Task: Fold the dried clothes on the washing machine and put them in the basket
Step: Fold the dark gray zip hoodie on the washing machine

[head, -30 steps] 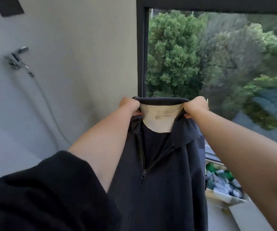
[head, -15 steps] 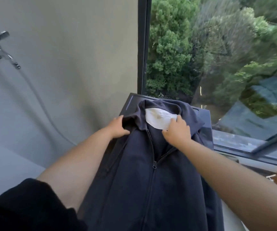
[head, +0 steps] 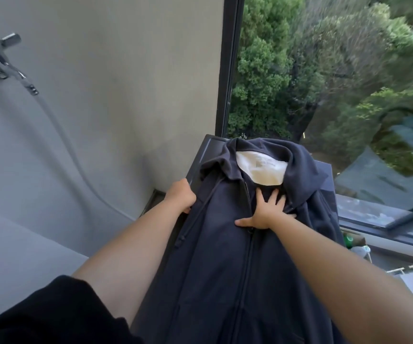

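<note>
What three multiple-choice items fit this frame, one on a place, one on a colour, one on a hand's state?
1. Where does the hoodie lie?
A. on the washing machine
B. on a chair
C. on the floor

2. What colour is the hood lining?
A. red
B. white
C. green

3. How is the right hand?
A. clenched, holding nothing
B. lifted off the hoodie
C. flat, fingers spread, pressing the hoodie

Key:
1 A, the machine's dark top shows on either side of the hood.
2 B, a pale patch shows inside the hood.
3 C, its splayed fingers lie on the fabric.
</note>
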The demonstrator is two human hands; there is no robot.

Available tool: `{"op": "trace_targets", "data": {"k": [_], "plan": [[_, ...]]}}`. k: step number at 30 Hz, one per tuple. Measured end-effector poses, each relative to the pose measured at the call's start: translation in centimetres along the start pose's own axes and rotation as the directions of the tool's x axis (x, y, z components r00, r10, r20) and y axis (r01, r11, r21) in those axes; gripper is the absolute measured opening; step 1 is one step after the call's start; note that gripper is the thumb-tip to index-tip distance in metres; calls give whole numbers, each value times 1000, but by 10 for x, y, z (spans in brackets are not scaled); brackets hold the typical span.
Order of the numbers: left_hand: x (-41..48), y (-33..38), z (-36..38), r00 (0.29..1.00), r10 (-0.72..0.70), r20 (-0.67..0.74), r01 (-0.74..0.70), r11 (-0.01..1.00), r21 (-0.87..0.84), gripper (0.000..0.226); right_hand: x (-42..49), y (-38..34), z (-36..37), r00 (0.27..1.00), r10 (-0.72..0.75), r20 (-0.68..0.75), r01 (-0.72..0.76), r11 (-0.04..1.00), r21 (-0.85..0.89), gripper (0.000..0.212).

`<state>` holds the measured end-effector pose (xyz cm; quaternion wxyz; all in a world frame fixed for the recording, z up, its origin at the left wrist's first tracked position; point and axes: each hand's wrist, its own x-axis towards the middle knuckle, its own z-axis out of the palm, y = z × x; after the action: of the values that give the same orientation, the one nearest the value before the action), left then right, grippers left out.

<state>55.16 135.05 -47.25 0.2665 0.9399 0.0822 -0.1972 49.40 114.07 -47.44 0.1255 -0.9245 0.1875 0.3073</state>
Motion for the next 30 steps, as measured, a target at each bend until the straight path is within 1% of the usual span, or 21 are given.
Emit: {"op": "trace_targets", "data": {"k": [2,5,7,9,11,12,13,14,15,16,17,18,20,21,22,23,25,27,28,29,30], "plan": [[8,4,1,997,-57,51,64,988,-139,24,13,3,-9,999,-19,-46,19,1000,7,126],[12,5,-5,971,-131,199,185,940,-285,22,34,6,-27,995,-37,-92,39,999,18,122],[8,-2,-10,934,-104,343,234,902,-362,30,45,7,-38,994,-47,-102,48,999,10,120],[-1,-12,-15,860,-34,510,234,914,-333,36,50,5,-43,990,-40,-132,45,998,34,115],[-11,-23,-14,806,17,591,163,954,-251,30,44,-3,-40,971,-2,-240,10,999,31,109],[-16,-27,-13,801,33,598,123,968,-218,24,35,-10,-35,945,8,-327,-15,1000,-17,104],[-17,-29,-9,804,43,593,82,980,-183,19,28,-17,-28,905,-21,-424,-24,995,-100,94],[-21,-29,-8,818,54,573,34,989,-142,16,16,-26,-20,855,-90,-511,-12,981,-192,81],[-23,-28,-7,835,63,546,-7,995,-103,15,6,-35,-11,807,-171,-565,28,967,-253,70],[-27,-28,-10,855,69,515,-32,996,-81,16,-7,-44,-2,782,-226,-581,74,959,-274,67],[-27,-28,-14,870,62,490,-34,997,-67,17,-17,-52,8,801,-247,-546,112,957,-269,70],[-28,-28,-20,877,46,479,-23,998,-53,19,-27,-56,16,854,-228,-468,130,964,-231,78],[-28,-29,-39,865,-13,502,22,1000,-12,24,-41,-56,28,968,-147,-205,119,983,-143,100],[-27,-28,-50,853,-54,520,63,998,1,27,-44,-53,30,991,-113,-76,103,987,-123,109],[-26,-26,-59,840,-95,534,109,994,5,30,-44,-49,31,996,-93,11,93,988,-124,118],[-25,-24,-68,831,-129,540,152,988,3,31,-43,-46,30,995,-83,53,89,987,-135,124],[-28,-19,-81,824,-166,542,219,975,-34,34,-41,-45,28,993,-76,87,89,983,-162,131],[-31,-20,-83,816,-151,558,252,962,-108,32,-40,-47,28,993,-70,97,87,979,-187,134],[-32,-22,-82,816,-120,566,256,952,-168,28,-40,-47,29,993,-65,96,83,977,-198,135],[-33,-26,-78,821,-66,567,259,928,-267,24,-40,-47,31,994,-60,96,79,975,-207,136],[-33,-31,-73,833,-13,553,280,873,-401,21,-38,-46,32,994,-53,95,72,974,-215,137]]}}
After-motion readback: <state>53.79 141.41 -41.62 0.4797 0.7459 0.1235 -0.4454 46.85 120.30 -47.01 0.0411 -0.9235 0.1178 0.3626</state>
